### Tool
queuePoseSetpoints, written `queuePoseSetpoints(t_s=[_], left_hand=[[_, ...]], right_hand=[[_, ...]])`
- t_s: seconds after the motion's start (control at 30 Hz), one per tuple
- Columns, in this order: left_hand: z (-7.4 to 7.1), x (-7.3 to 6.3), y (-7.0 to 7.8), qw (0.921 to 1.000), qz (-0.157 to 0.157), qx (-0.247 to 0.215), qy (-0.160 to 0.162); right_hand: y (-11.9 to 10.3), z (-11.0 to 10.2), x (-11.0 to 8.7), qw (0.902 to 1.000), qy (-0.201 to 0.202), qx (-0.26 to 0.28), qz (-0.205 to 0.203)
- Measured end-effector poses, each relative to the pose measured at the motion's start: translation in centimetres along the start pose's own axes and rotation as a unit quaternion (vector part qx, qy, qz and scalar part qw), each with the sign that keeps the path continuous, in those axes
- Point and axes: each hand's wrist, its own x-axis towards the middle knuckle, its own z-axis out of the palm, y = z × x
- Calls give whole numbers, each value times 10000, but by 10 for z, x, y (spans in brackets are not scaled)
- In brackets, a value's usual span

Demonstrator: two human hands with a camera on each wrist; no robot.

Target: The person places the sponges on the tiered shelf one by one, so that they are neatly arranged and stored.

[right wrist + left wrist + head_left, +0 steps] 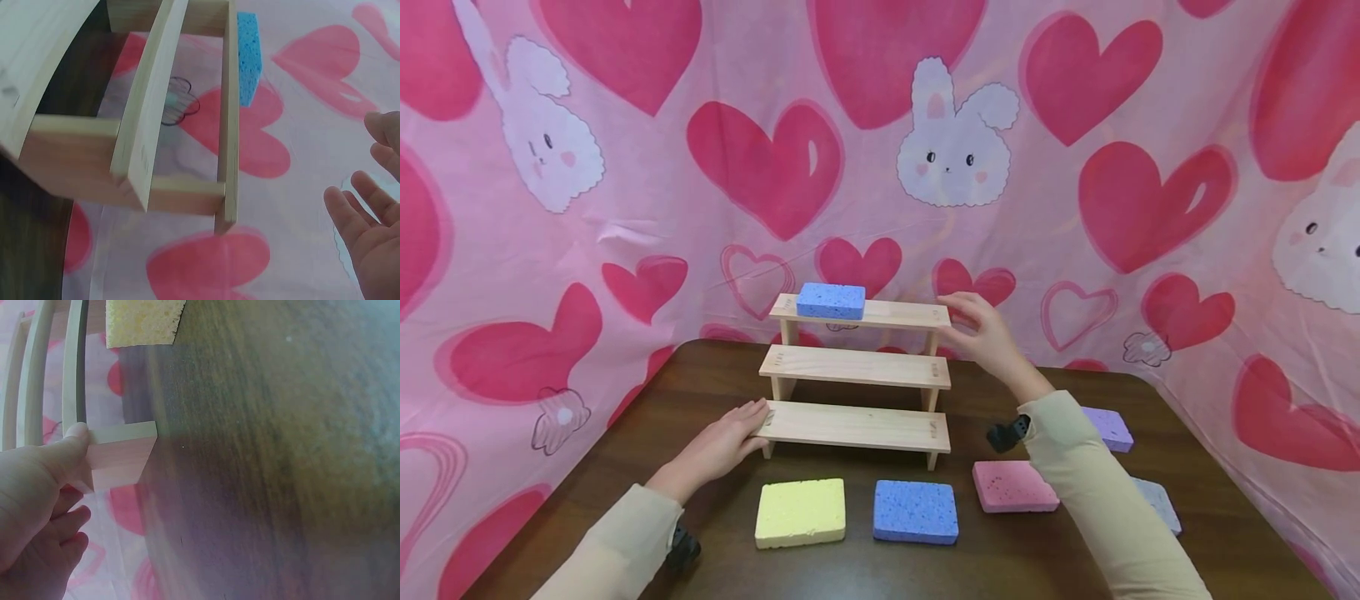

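A three-step wooden display stand (857, 423) stands on the table, its steps rising toward the back. My left hand (721, 442) grips the left end of the lowest step, and in the left wrist view its thumb (76, 434) presses the board's front edge. On the top step, toward the left, lies a blue sponge (831, 302). My right hand (988, 337) is beside the right end of the top step. The right wrist view shows its fingers (350, 215) spread and holding nothing, apart from the stand.
In front of the stand, a yellow sponge (801, 512), a second blue sponge (915, 512) and a pink sponge (1011, 486) lie on the brown table (722, 550). Farther right are a purple sponge (1108, 427) and a greyish one (1157, 502), partly behind the right sleeve. A heart-and-rabbit cloth (865, 183) hangs behind.
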Motion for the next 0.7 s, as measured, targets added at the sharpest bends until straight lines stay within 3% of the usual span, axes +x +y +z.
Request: queuePoseSetpoints(t_s=[0.17, 0.4, 0.7], left_hand=[[0, 0, 0, 10000, 60, 10, -1], [0, 0, -1, 10000, 34, 59, 13], [1, 0, -1, 9999, 90, 51, 26]], right_hand=[[-1, -12, -9, 9997, 24, -74, 229], [-24, -29, -24, 9995, 2, -163, 257], [-18, -51, -40, 9987, 19, -235, 445]])
